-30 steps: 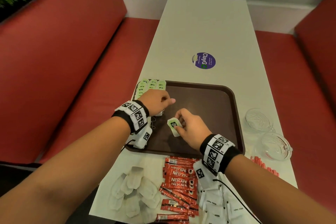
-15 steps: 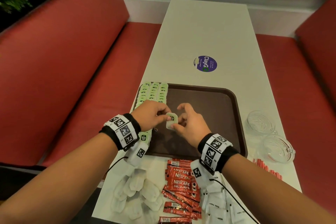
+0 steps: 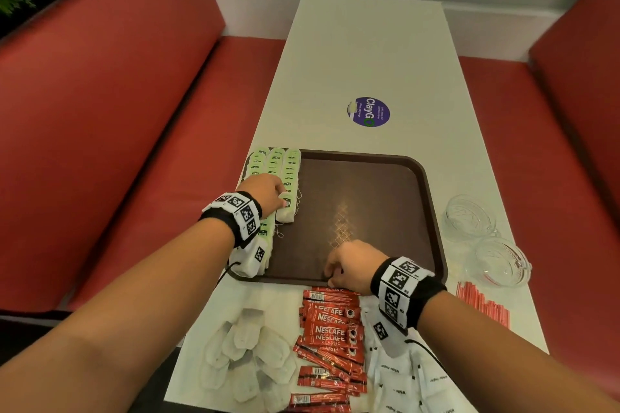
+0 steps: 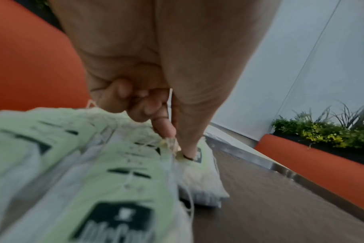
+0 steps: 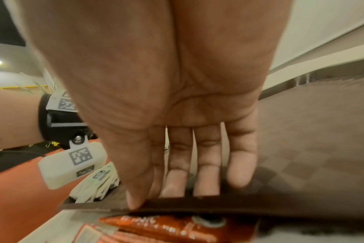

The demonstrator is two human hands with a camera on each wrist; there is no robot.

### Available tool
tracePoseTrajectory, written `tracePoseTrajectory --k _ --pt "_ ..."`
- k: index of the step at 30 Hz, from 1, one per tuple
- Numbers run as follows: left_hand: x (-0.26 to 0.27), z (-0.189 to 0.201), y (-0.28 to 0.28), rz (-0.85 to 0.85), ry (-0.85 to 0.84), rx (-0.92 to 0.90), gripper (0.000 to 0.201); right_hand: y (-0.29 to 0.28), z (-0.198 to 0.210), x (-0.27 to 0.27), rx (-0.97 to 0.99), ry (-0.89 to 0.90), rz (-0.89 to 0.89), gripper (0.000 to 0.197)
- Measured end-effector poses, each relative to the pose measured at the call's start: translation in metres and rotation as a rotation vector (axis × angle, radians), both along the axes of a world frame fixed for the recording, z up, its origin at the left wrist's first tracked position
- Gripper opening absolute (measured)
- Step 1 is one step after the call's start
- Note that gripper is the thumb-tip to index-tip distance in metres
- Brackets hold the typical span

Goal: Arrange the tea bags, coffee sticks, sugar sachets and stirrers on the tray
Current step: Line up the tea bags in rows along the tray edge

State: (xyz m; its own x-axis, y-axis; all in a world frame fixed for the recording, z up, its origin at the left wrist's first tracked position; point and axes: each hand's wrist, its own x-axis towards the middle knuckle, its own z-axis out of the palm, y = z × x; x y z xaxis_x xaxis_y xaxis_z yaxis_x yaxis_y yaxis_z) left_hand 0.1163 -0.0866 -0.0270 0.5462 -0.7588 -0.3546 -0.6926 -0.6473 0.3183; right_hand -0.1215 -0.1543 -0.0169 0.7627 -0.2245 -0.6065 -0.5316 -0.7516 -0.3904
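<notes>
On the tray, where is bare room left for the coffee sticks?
The brown tray floor is bare from the tea bag rows across to its right rim. Crowded: left edge under the left hand; right hand rests on the near rim.

Head cam looks steeply down the table [image 3: 369,54] from above. Wrist cams sit low, tight behind each palm, facing forward. All three share the brown tray [image 3: 432,211].

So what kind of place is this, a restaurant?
Probably a cafe or food-court booth: red padded bench seats on both sides of a long white table, a brown serving tray, and a round ClayGo sticker.
</notes>
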Motion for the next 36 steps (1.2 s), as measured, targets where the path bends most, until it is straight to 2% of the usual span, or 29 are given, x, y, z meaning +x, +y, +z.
tracePoseTrajectory --k 4,9,15,18,21,23,27,32,36 --pt "-0.01 -0.003 -0.009 0.04 -0.085 -0.006 0.028 0.002 0.0 0.0 -0.017 0.016 0.02 0.015" --pt "-0.024 -0.005 -0.017 -0.027 -0.173 0.115 0.041 0.006 0.005 0.001 -0.044 0.013 0.046 0.017" --pt "-0.026 0.003 -0.011 -0.019 -0.165 0.092 0.043 0.013 0.006 -0.003 -0.095 -0.021 0.039 0.021" --pt "-0.03 0.02 0.008 -0.034 -0.091 -0.037 0.034 0.019 0.007 -0.001 -0.125 -0.05 0.065 0.022" --pt "-0.035 0.039 0.041 -0.122 -0.005 -0.14 0.022 0.03 0.009 0.003 -0.131 -0.183 0.108 0.021" --pt "-0.041 0.047 0.069 -0.203 0.037 -0.142 0.013 0.042 0.012 0.006 -0.103 -0.256 0.172 0.023" --pt "-0.052 0.042 0.126 -0.362 0.103 -0.027 0.004 0.075 0.013 0.013 -0.043 -0.264 0.373 0.024" --pt "-0.067 0.019 0.176 -0.455 0.13 0.113 0.023 0.107 0.002 0.017 -0.015 -0.189 0.54 0.024" --pt "-0.082 0.003 0.198 -0.458 0.124 0.118 0.043 0.12 -0.007 0.017 -0.101 -0.128 0.643 0.038"
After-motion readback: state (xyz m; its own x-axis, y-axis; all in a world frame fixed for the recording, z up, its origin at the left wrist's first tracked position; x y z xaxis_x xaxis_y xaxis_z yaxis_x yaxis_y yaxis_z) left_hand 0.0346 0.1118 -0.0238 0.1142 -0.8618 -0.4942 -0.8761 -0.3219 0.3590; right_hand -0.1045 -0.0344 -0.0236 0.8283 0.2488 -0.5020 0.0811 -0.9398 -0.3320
